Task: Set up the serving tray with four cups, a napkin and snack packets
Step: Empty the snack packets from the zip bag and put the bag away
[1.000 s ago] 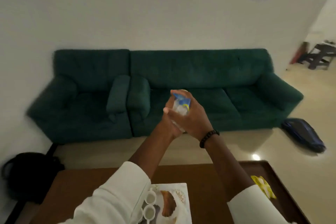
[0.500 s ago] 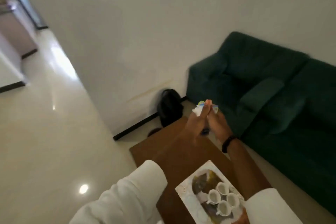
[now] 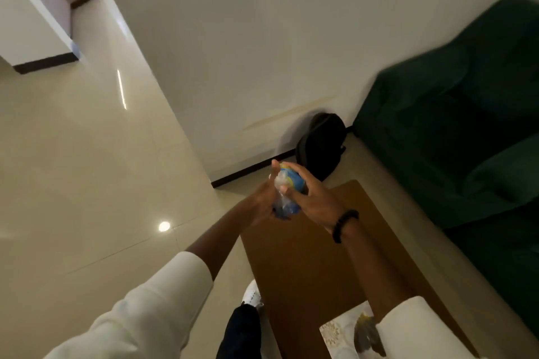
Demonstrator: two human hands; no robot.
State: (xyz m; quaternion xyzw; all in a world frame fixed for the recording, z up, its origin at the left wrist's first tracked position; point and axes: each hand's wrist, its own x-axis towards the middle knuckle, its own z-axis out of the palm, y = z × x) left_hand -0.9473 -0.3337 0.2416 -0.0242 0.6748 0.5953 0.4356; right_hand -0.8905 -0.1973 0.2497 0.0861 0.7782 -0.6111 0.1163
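A snack packet [image 3: 287, 186], clear plastic with blue and yellow print, is held up in the air between both hands above the far end of the brown table [image 3: 315, 259]. My left hand [image 3: 261, 202] presses it from the left and my right hand [image 3: 316, 198], with a dark bead bracelet at the wrist, closes over it from the right. Only a corner of the patterned white serving tray [image 3: 335, 334] shows at the bottom, behind my right sleeve. The cups are hidden.
A black bag [image 3: 320, 144] lies on the floor against the white wall, beyond the table. A dark green sofa [image 3: 455, 137] fills the right side. Glossy cream floor spreads to the left. My dark trouser leg and white shoe [image 3: 252, 296] stand beside the table's left edge.
The view has swung left and tilted, away from the sofa toward the open floor. Both hands still hold the packet. The cups on the tray have dropped out of view.
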